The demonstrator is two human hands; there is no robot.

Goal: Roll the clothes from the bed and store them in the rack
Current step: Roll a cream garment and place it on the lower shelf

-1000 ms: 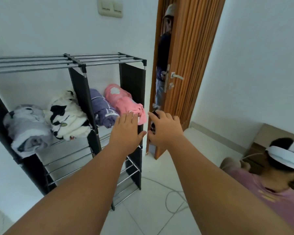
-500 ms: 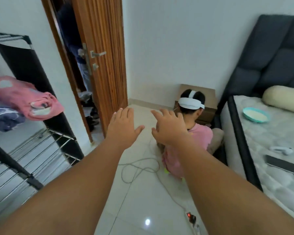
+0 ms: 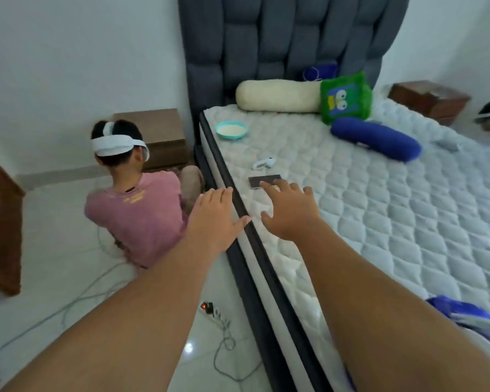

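Both hands are outstretched, palms down, fingers spread wide, grip empty: the left hand over the floor beside the bed edge, the right hand above the mattress. Blue clothes lie at the bed's near right edge. Two bolsters, one phone, one bowl rest farther up.

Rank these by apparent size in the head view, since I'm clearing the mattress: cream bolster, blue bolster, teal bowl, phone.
1. cream bolster
2. blue bolster, only slightly smaller, so the top two are close
3. teal bowl
4. phone, partly hidden by the right hand, so its rank against the bowl is unsure
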